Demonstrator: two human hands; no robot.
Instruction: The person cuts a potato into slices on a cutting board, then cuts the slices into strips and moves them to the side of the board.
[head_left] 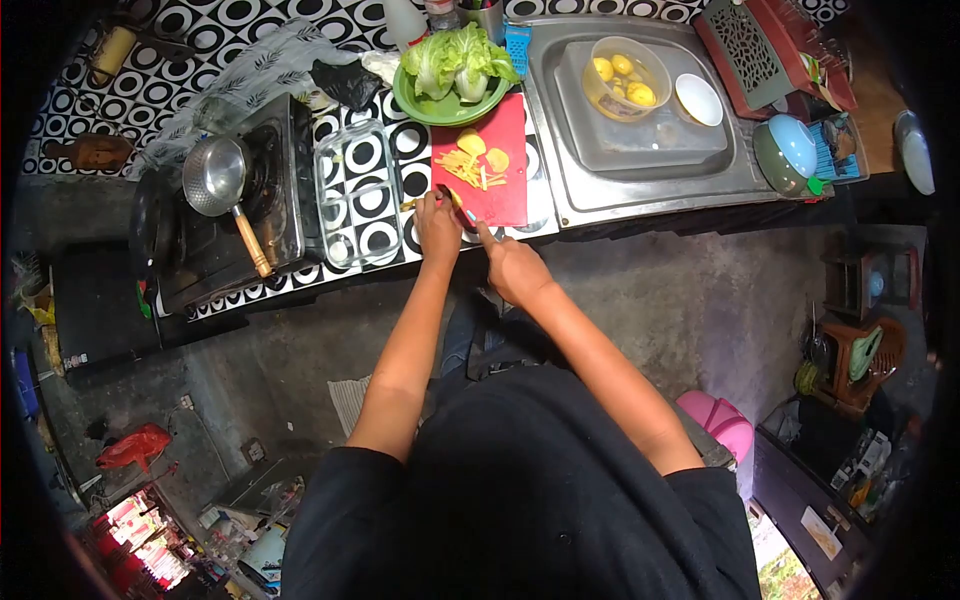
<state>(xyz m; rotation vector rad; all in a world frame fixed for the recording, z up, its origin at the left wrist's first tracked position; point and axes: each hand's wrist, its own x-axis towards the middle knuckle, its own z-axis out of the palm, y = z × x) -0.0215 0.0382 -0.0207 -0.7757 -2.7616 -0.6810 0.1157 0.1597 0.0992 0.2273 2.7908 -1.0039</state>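
My right hand [515, 268] is closed around the handle of a knife [466, 210], whose blade points up and left over the red cutting board [508, 130]. My left hand [438, 228] is closed at the board's lower left edge, its fingers on a yellow vegetable piece [456, 198] beside the blade; they hide part of it. Farther up the board lie yellow strips [462, 167] and a few larger cut pieces [497, 159]. A green bowl [450, 112] of leafy lettuce [455, 65] stands at the board's far edge.
Left of the board is a clear glass dish [325, 190], then a stove [285, 215] with a wooden-handled strainer [216, 178]. On the right, the steel sink [555, 185] carries a tub [597, 90] of yellow vegetables and a white bowl [699, 100]. A dish rack [740, 60] stands beyond.
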